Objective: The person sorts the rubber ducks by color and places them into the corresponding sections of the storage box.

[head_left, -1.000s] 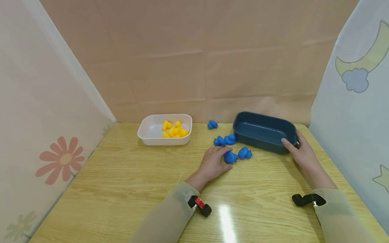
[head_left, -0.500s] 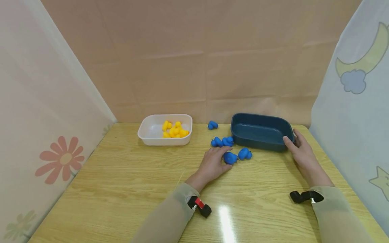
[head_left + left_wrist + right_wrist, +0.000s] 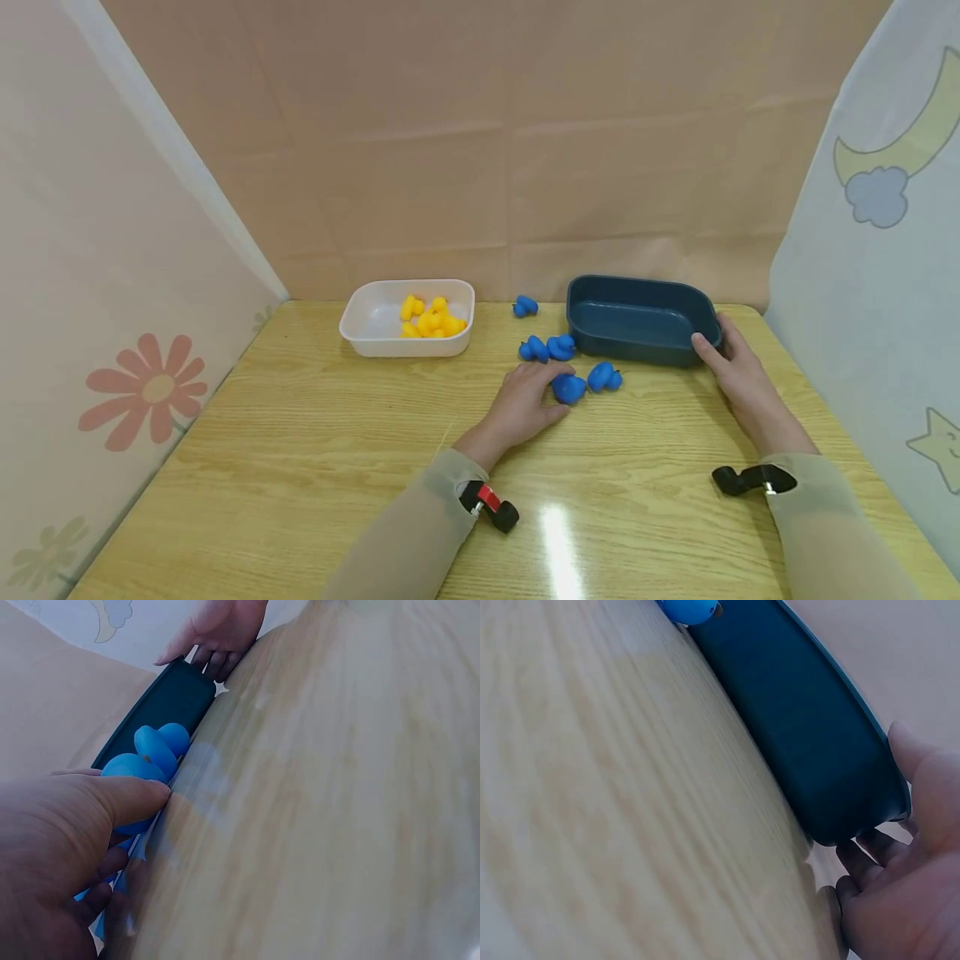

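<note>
Slid dark tray [image 3: 630, 349] slightly left since a second ago. Gripping its right end with right hand [image 3: 738, 379], with thumb at the rim. Pinching a blue duck [image 3: 569, 389] in left hand [image 3: 521, 400], on the counter [image 3: 322, 442], before the dark tray, just beside a second duck [image 3: 600, 377].

The rounded blue toy duck [image 3: 568, 389] lay on the wooden table [image 3: 300, 458], between the thumb and curled fingers of the left hand [image 3: 523, 403]. The oblong, dark teal bin [image 3: 630, 350] stood upright behind it to the right, its right end gripped by the right hand [image 3: 738, 372].
</note>
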A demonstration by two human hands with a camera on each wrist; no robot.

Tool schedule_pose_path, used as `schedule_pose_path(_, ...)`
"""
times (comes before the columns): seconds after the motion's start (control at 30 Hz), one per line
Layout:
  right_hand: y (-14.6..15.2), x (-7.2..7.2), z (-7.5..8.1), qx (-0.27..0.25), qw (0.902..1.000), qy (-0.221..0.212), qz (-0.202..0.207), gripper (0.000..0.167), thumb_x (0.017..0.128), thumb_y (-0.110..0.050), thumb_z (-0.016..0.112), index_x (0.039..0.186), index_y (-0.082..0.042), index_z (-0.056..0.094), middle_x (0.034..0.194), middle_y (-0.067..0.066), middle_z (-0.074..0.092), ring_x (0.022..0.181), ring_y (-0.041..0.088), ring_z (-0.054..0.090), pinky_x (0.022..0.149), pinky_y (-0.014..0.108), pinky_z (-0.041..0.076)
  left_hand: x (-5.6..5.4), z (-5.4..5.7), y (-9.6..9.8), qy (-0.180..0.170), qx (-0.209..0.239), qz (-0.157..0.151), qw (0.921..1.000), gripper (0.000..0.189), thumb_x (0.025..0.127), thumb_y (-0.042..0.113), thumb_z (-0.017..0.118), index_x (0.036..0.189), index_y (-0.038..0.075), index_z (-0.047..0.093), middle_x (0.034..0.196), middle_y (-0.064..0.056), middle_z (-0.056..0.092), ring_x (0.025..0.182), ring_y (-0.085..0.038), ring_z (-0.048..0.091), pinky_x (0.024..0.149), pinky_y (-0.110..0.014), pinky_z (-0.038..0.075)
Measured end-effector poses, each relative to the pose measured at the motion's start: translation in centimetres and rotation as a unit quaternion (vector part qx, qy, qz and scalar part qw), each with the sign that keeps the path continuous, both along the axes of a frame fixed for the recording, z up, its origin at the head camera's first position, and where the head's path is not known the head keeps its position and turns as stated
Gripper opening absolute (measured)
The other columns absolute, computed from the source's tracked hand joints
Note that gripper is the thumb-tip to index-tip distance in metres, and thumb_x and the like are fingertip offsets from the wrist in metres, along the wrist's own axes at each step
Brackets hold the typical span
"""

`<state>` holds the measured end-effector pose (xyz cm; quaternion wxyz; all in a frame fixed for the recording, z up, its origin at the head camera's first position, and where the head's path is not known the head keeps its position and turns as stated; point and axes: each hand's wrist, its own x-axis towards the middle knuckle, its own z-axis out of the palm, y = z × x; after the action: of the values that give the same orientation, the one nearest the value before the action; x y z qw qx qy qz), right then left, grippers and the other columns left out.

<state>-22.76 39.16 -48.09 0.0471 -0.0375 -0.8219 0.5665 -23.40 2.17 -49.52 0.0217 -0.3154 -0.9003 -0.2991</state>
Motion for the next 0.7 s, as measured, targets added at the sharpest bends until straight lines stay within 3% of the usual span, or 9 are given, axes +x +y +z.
schedule_pose_path(0.27, -0.12, -0.4, -0.19, -0.011, 0.9999, 0.007, 0.003, 0.095, 0.114, -0.051, 0.055, 0.177, -0.022, -0.01, 0.183, 0.011, -0.01, 0.168, 0.029, -0.008, 0.132, 0.026, 0.003, -0.1, -0.15, -0.07, 0.024, -0.013, -0.007, 0.9996, 0.053, 0.101, 0.028, 0.085, 0.15, 0.025, 0.065, 0.156, 0.009, 0.063, 0.145, -0.023, 0.055, 0.122, -0.05, 0.042)
schedule_pose_path(0.43, -0.13, -0.72, -0.14, -0.014, 0.9999, 0.002, -0.002, 0.094, 0.114, -0.052, 0.055, 0.177, -0.023, -0.007, 0.183, 0.01, -0.009, 0.168, 0.028, -0.007, 0.134, 0.029, 0.003, -0.18, -0.18, -0.27, 0.042, -0.015, -0.026, 0.9987, 0.054, 0.101, 0.028, 0.085, 0.15, 0.027, 0.065, 0.155, 0.01, 0.064, 0.141, -0.022, 0.057, 0.119, -0.05, 0.043)
schedule_pose_path(0.7, -0.19, -0.82, 0.01, -0.017, 0.9998, -0.007, -0.009, 0.094, 0.114, -0.053, 0.054, 0.177, -0.022, -0.008, 0.182, 0.01, -0.011, 0.168, 0.03, -0.009, 0.135, 0.038, 0.002, -0.18, -0.17, -0.85, 0.039, -0.009, -0.054, 0.9978, 0.051, 0.103, 0.026, 0.083, 0.151, 0.029, 0.065, 0.151, 0.009, 0.067, 0.145, -0.023, 0.054, 0.123, -0.05, 0.038)
